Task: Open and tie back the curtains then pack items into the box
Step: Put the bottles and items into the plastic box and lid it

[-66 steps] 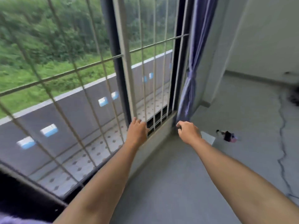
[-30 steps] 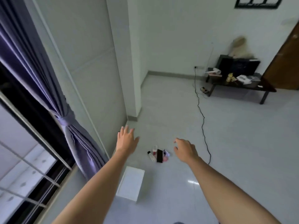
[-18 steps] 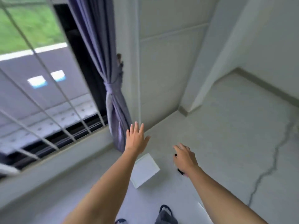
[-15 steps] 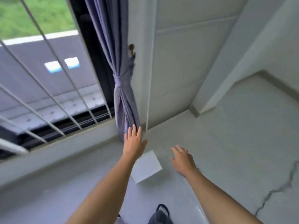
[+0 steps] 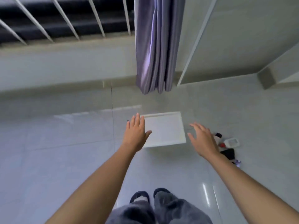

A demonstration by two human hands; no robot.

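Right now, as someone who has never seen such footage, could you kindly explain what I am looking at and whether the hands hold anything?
There is no machine here: a person wears one wide-angle camera on the head, looking forward and down. The left hand and right hand reach out with fingers spread, and both hold nothing. Between them a flat white box lies closed on the pale tiled floor. To its right, partly hidden by the right hand, sits a small pile of items, too blurred to name. A purple curtain hangs beside the barred window. The person's slippers show below.
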